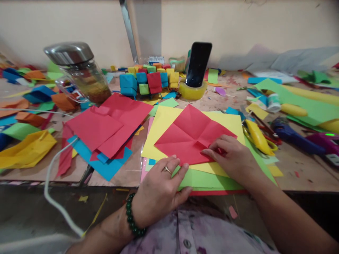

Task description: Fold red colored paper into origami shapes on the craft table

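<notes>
Item under work: red sheet (189, 127), creased crosswise, on top of a yellow sheet (159, 121), near the front edge of the desk (304, 176). Lies at an angle, one corner towards the rear edge, one towards the front. Beneath the yellow sheet: green paper (212, 181), reaching the desk's front edge.

Right hand (231, 155): narrow, thumb and fingers drawn together on a raised fold at the right side of the red sheet. Covers part of that side; exact position of the hidden fingertips, cannot tell.

Left hand (161, 187): fairly wide, palm down, fingers loosely bent and spread, holding nothing in its grasp. Rests over the front edge, fingertips at the near corner of the red sheet, thumb over the green paper. Wears a ring (167, 170) and a green beaded bracelet (129, 211).

Left of the work, towards the front edge: loose red papers (95, 127) over a blue sheet (108, 171), with a white cable (50, 180) hanging past the edge. Towards the rear edge: lidded glass mug (92, 81), cluster of coloured paper cubes (149, 81), phone (198, 63) propped upright in a yellow tape roll (192, 93).
</notes>
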A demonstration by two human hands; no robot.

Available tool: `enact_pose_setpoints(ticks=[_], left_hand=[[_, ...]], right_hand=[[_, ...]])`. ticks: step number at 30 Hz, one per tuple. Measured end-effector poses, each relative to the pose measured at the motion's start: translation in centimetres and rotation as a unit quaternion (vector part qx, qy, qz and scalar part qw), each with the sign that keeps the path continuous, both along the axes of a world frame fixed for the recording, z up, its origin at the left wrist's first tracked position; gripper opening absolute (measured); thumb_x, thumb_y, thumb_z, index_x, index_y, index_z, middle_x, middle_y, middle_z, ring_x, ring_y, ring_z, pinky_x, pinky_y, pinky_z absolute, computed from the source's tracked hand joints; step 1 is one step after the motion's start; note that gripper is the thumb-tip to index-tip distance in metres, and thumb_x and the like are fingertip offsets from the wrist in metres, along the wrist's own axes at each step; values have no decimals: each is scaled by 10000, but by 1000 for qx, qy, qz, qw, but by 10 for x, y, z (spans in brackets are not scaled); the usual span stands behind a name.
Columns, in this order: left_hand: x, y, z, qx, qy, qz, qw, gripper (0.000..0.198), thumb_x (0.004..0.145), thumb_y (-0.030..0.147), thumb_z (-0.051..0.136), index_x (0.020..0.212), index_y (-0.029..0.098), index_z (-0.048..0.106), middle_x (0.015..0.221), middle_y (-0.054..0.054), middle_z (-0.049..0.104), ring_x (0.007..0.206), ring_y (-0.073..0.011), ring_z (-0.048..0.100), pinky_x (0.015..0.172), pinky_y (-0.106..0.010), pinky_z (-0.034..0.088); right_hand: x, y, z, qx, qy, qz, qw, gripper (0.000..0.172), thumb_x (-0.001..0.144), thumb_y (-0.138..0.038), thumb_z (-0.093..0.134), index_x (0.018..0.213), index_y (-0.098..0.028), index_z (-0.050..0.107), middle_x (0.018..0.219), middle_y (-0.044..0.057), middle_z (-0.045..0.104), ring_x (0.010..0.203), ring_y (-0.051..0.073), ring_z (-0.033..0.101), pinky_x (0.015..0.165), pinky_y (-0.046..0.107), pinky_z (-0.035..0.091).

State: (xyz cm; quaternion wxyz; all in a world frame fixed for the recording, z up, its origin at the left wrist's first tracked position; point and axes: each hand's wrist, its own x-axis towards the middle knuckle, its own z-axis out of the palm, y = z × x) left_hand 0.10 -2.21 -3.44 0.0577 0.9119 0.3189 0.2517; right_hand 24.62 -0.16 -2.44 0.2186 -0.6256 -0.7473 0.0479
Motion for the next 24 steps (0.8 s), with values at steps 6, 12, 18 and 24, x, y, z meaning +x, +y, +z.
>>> enact_pose_setpoints(ticks=[6, 12, 18, 24], left_hand=[[-1, 1, 1, -11, 0, -3, 1000, 431, 892, 389, 555, 1196, 90, 618, 1151, -168, 621, 1103, -307, 553, 928, -455, 514], [0, 3, 2, -27, 0, -1, 1000, 427, 897, 402, 545, 1191, 101, 618, 1140, -159, 634, 1096, -293, 551, 925, -454, 510], [-2, 4, 5, -50, 19, -33, 998, 405, 926, 367, 501, 1242, 125, 575, 1309, -106, 594, 1213, -275, 502, 1028, -475, 413], [1, 5, 17, -76, 55, -23, 995, 406, 905, 365, 536, 1246, 148, 571, 1308, -75, 603, 1156, -261, 528, 1063, -494, 322]], right_hand=[[-1, 0, 2, -10, 6, -1, 1000, 251, 845, -377, 627, 663, -205, 600, 708, 29, 565, 703, 196, 548, 633, 325, 426], [-1, 1, 2, -21, 11, -2, 1000, 250, 839, -382, 630, 664, -207, 597, 714, 32, 563, 704, 198, 544, 631, 326, 426], [-1, 0, 4, -18, -4, 6, 1000, 239, 861, -378, 584, 698, -203, 586, 739, 45, 572, 716, 203, 541, 642, 332, 432], [-2, 0, 2, 6, -37, 5, 999, 152, 860, -335, 573, 828, -192, 615, 828, 75, 620, 786, 230, 571, 677, 358, 470]])
